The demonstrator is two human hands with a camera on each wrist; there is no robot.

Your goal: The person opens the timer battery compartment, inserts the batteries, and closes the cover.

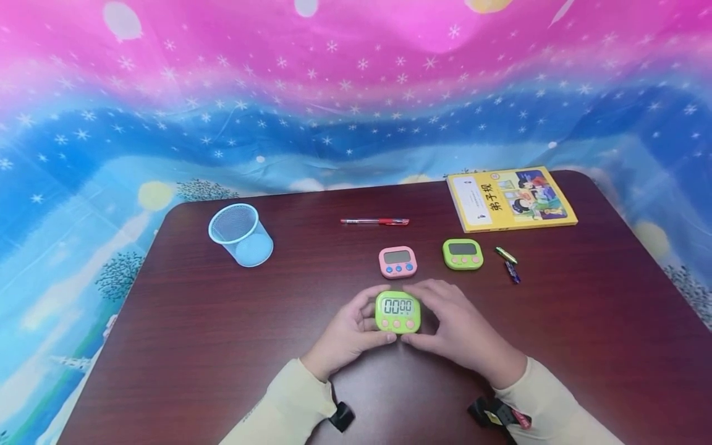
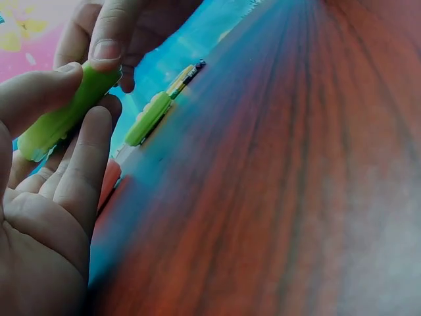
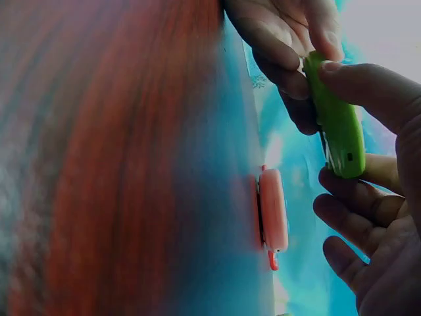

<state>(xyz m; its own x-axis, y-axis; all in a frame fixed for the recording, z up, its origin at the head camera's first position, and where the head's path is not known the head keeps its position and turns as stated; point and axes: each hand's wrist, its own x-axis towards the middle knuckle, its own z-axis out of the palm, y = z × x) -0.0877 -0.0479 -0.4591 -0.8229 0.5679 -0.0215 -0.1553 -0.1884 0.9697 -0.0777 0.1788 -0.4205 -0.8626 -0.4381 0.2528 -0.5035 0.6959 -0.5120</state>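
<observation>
Both hands hold a green digital kitchen timer [image 1: 397, 312] above the table, its screen showing zeros over three pink buttons. My left hand [image 1: 350, 327] grips its left side, thumb at the lower edge and fingers behind. On the other side my right hand [image 1: 458, 324] pinches it between the thumb, at the lower edge, and the fingers at the top. In the right wrist view the timer [image 3: 339, 122] is seen edge-on, raised off the wood. Just beyond lie a pink timer [image 1: 397, 262] with blue buttons and a second green timer [image 1: 463, 254], both with blank screens.
Two small batteries [image 1: 506, 254] lie right of the second green timer. A red pen [image 1: 375, 221] is farther back. The yellow book [image 1: 512, 201] occupies the back right corner, and a light blue mesh pen holder [image 1: 253, 244] stands at the left. Behind the dark table [image 1: 222, 346] hangs a patterned cloth.
</observation>
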